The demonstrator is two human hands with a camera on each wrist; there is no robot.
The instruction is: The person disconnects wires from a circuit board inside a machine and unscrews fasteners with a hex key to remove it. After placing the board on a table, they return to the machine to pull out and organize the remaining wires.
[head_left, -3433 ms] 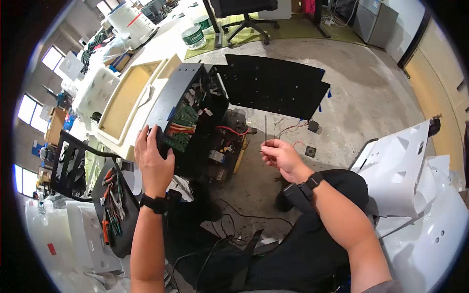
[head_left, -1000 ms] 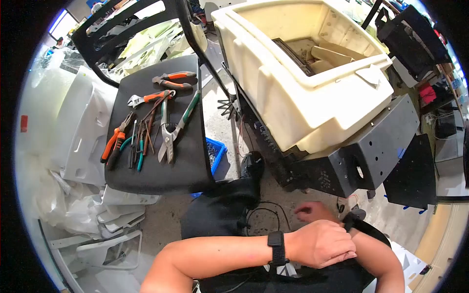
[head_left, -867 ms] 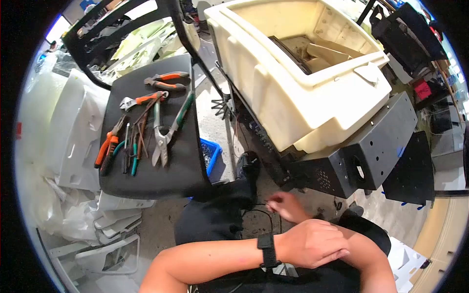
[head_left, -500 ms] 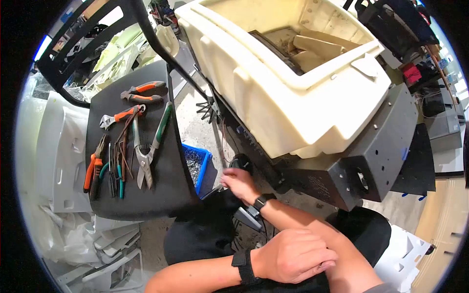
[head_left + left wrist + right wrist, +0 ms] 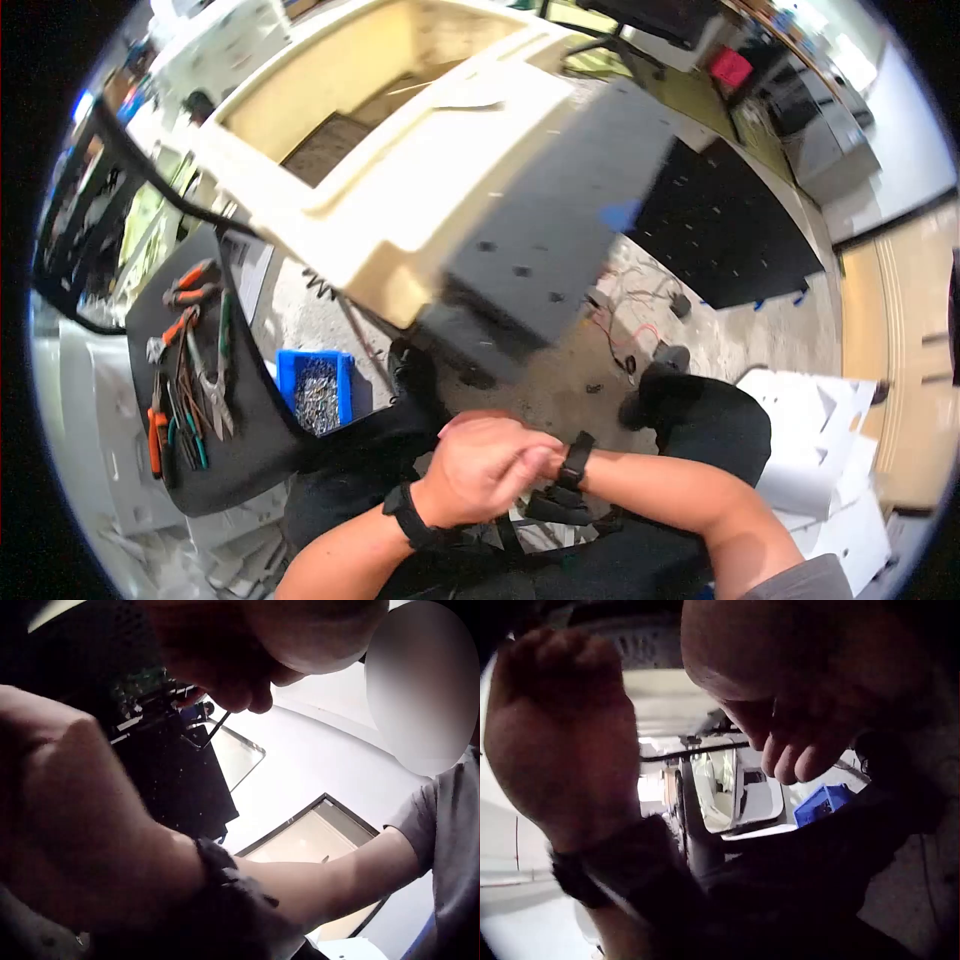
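Note:
My left hand (image 5: 480, 470) crosses over my right hand (image 5: 545, 457) in front of my lap, hiding most of its fingers. In the left wrist view the curled fingers of my left hand (image 5: 259, 645) hold a thin dark bent rod (image 5: 211, 731), and my right hand (image 5: 75, 787) is at the left. My right hand (image 5: 802, 697) has curled fingers in the right wrist view. A dark bar (image 5: 697, 752) meets them there; whether they grip it, I cannot tell. The cream shell (image 5: 380, 200) and grey metal housing (image 5: 570, 210) stand beyond both hands.
On the left, a black chair (image 5: 255, 440) carries pliers, shears and other tools. A blue bin (image 5: 345, 385) of small metal parts stands beside it. The black panel (image 5: 730, 225) and loose wires (image 5: 640, 325) lie on the floor beyond, with white panels (image 5: 820, 430) at the right.
The view has swung right, bringing the black panel and wires into sight. My right hand has drawn back from near the blue bin, and my left hand has moved from its forearm to over it.

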